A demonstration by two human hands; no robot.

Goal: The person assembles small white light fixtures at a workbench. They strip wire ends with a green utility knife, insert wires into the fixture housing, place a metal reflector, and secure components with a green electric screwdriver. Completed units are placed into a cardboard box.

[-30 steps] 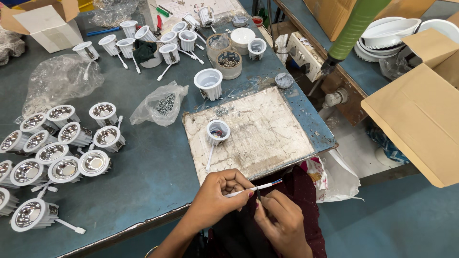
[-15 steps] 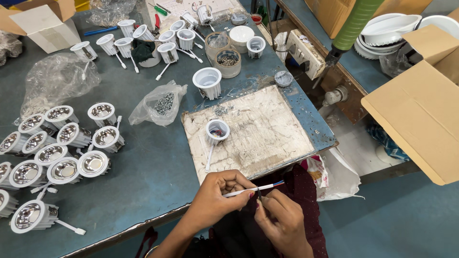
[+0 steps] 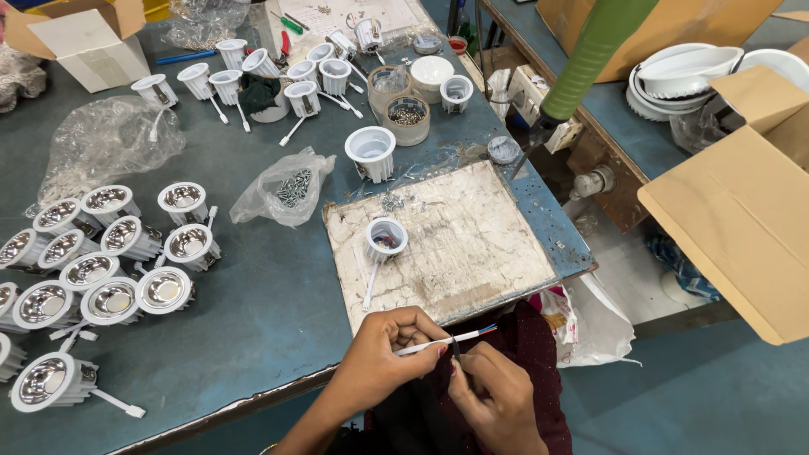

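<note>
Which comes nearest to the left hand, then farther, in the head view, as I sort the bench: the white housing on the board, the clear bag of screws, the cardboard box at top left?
From the left hand:
1. White housing, on the board just above.
2. Bag of screws, up and left.
3. Cardboard box, far top-left corner.

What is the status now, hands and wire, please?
Left hand pinches white wire. Right hand pinches it mid-length. Red and blue ends bare, above lap, off the worn board. Nothing between.
</note>
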